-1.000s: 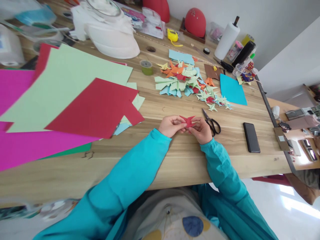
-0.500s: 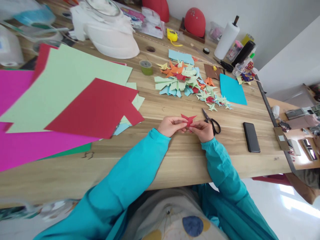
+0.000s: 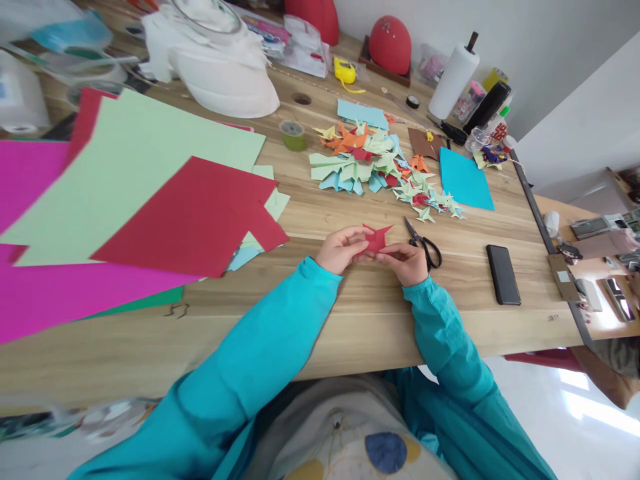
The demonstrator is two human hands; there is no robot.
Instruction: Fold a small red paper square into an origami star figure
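A small piece of folded red paper (image 3: 379,238) with pointed corners is held just above the wooden table, between both hands. My left hand (image 3: 344,249) is closed on its left side, with fingers partly over the paper. At its lower right edge, my right hand (image 3: 406,261) pinches it between thumb and fingers. Black-handled scissors (image 3: 428,246) lie just right of my right hand, blades pointing away. Beyond the hands spreads a heap of folded paper pieces (image 3: 360,160) in green, orange, blue, red and yellow.
Large sheets of red paper (image 3: 185,217), green and magenta paper overlap on the left. A phone (image 3: 503,274) lies at right, with a blue paper stack (image 3: 465,178) farther back. A green tape roll (image 3: 293,135), tape measure (image 3: 345,71) and paper towel roll (image 3: 454,81) stand behind.
The red paper has opened out between the fingers and shows a broader face. My left fingers have shifted slightly over its upper left; my right hand has barely moved.
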